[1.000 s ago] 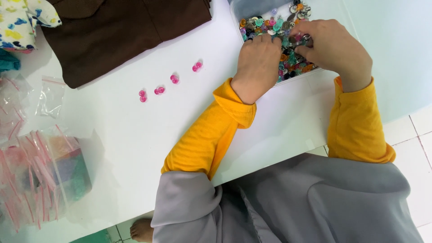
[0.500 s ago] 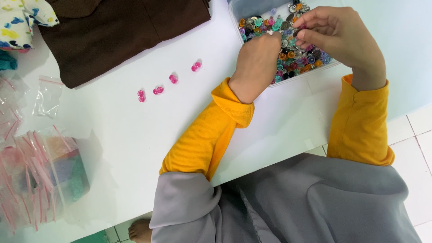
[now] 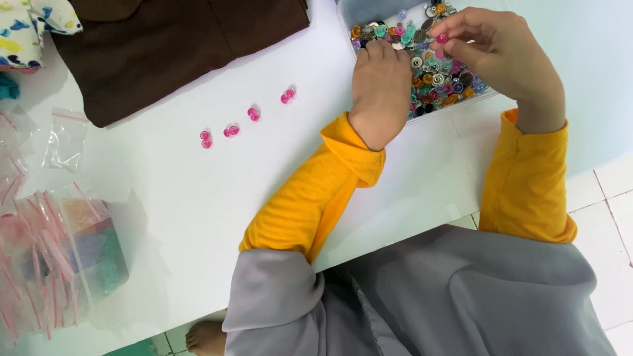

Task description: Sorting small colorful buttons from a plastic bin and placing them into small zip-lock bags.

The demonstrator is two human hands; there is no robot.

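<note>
We see a small round pink button point(image 3: 442, 38) lifted just above a clear rectangular box point(image 3: 484, 97) brimming with mixed colourful buttons point(image 3: 438, 79), which sits at the white surface's point(image 3: 198, 198) far edge.

A single head-worn camera looks steeply down, close over the white table point(image 3: 165, 198) edge and the person's lap.

White table point(image 3: 165, 217) fills most of view; white tiled floor point(image 3: 610, 198) at right, even bright light.
</note>
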